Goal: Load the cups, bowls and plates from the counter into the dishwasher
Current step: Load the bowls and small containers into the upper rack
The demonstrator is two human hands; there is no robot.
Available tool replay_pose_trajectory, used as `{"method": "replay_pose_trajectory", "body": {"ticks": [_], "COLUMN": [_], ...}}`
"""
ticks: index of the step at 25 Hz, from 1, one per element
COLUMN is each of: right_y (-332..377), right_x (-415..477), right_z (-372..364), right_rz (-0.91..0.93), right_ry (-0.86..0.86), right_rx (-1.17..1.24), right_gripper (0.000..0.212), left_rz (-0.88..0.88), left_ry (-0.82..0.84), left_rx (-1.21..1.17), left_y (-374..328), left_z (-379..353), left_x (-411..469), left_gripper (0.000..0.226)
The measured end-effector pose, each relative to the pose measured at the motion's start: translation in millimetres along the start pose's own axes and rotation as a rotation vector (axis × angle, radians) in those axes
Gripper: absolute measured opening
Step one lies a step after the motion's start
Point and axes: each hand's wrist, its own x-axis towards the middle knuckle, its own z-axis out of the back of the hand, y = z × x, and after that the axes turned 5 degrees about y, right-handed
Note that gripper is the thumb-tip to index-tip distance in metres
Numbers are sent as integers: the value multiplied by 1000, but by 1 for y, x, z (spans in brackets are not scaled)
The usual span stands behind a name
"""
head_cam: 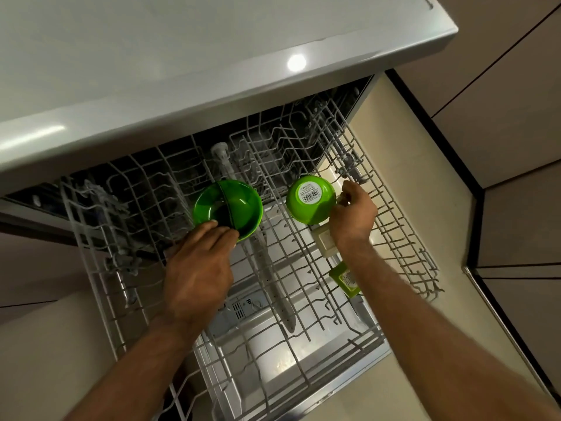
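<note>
Bowls (230, 205): L fingers (217, 230); cup (309, 203): R fingers (349, 189)

The left green bowl (239, 208) is smooth, glossy plastic — so is the upturned green bowl (306, 209), a matt paper label (310, 192) stuck on its base. The rack (303, 262) is dull coated wire; the counter (182, 71) is polished and reflective; the door lining (282, 344) is shiny metal.

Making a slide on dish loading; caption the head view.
Left hand holds green bowls, right hand an upturned green cup, over the dishwasher rack.
</note>
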Motion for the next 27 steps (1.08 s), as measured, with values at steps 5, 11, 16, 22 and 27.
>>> {"method": "replay_pose_trajectory", "body": {"ticks": [5, 11, 16, 22, 27], "right_y": [12, 8, 10, 25, 54], "right_x": [-46, -63, -49, -35, 6], "right_z": [-4, -33, -31, -27, -32], "right_rz": [607, 1163, 1272, 982, 154], "right_ry": [73, 327, 258, 236, 373], "right_rx": [-135, -222, -279, -66, 703], "right_gripper": [40, 34, 28, 29, 37], "left_rz": [16, -4, -21, 104, 151], "left_ry": [72, 79, 108, 56, 52], "left_rx": [6, -38, -73, -180, -248], "left_y": [-4, -6, -4, -10, -4], "left_z": [3, 3, -6, 0, -3], "left_x": [5, 20, 26, 35, 32], "left_gripper": [38, 40, 43, 54, 58]}}
